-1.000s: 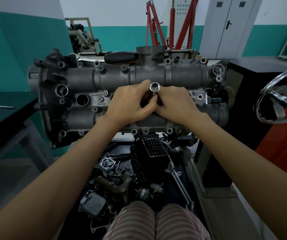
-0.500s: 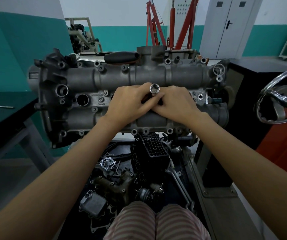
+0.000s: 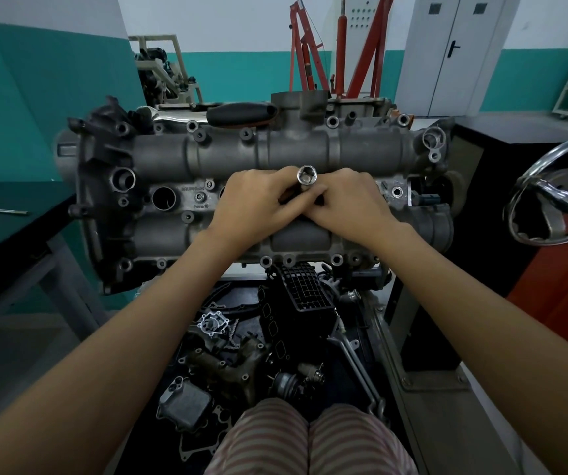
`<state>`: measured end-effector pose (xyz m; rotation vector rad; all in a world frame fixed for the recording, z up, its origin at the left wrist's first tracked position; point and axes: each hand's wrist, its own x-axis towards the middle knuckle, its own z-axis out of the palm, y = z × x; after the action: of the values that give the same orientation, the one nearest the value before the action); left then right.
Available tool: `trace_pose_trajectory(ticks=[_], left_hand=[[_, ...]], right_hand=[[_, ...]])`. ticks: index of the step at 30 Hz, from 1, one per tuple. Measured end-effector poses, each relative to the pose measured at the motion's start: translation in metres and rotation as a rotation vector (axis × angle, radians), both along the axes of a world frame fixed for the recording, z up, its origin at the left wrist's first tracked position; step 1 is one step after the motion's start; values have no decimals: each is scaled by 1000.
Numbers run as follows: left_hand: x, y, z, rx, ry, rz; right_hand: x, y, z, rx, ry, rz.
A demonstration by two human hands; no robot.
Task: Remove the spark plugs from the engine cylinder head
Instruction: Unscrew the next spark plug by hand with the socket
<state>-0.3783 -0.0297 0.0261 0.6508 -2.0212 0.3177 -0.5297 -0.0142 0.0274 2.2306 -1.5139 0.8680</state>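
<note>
In the head view, a bright steel socket (image 3: 306, 175) is seen standing upright on the middle of the grey cast cylinder head (image 3: 275, 156), its open end turned up so that the hexagonal bore inside its round rim is shown. The lower part of the socket is clamped between the curled fingers of the left hand (image 3: 255, 207) and those of the right hand (image 3: 351, 204), which are pressed together around it; only the top of the socket is left showing just above the fingertips. The spark plug itself cannot be made out, being hidden beneath the fingers. The cylinder head is seen as a long, dull, oil-stained casting with two rounded ridges running crosswise, one just beyond the fingers and one under the wrists, with bolt bosses along its edges. To the left of the left fingers an empty round well (image 3: 163, 198) is opened in the casting. Beyond the fingers, a black-handled tool (image 3: 241, 113) is laid along the far edge of the head. Below the wrists, loose engine parts (image 3: 234, 358) are piled.
</note>
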Motion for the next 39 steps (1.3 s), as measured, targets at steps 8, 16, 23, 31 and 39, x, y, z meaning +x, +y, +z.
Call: trace_pose_trajectory(ticks=[8, 16, 23, 31, 39], left_hand=[[-1, 1, -1, 7, 8, 3], [1, -2, -1, 37, -6, -7], [1, 1, 0, 50, -27, -58], [1, -3, -2, 26, 11, -18], [1, 1, -1, 38, -30, -56]], right_hand=[[1, -1, 0, -7, 35, 17], [0, -1, 1, 2, 30, -9], [2, 0, 1, 4, 53, 1], [0, 1, 1, -2, 28, 30], [1, 0, 0, 23, 42, 14]])
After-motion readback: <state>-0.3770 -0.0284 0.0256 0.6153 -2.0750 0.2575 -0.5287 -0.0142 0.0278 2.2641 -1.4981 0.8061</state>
